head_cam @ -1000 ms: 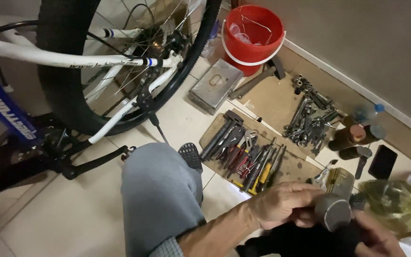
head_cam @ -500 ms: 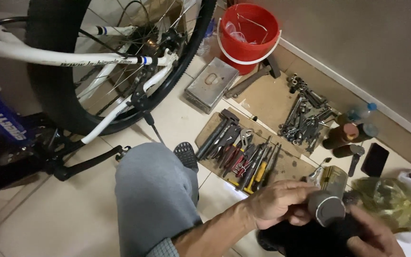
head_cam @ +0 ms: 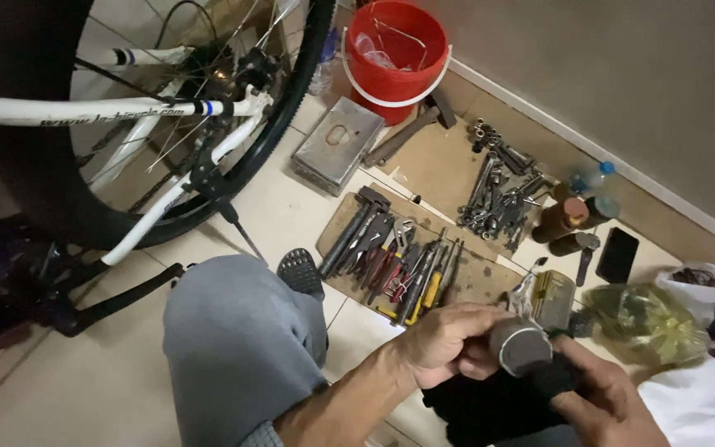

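Observation:
My left hand (head_cam: 444, 343) and my right hand (head_cam: 606, 401) meet low in the head view, both closed around a short grey cylindrical part (head_cam: 520, 348). A black cloth (head_cam: 490, 410) is bunched under the part and against my right palm. My grey-trousered knee (head_cam: 237, 348) is just left of my forearm. Right above my hands, a row of pliers and screwdrivers (head_cam: 399, 261) lies on a cardboard sheet (head_cam: 477, 277).
A white-framed bicycle's rear wheel (head_cam: 134, 124) stands at upper left with a black pedal (head_cam: 299, 269) near my knee. A red bucket (head_cam: 395, 58), a metal box (head_cam: 337, 145), wrenches and sockets (head_cam: 498, 194), bottles (head_cam: 577, 211), a black phone (head_cam: 618, 254) and plastic bags (head_cam: 647, 323) line the wall.
The view has shifted slightly, so the bicycle wheel and tools sit further left in frame. My hands keep hold of the grey part and cloth in the same grip.

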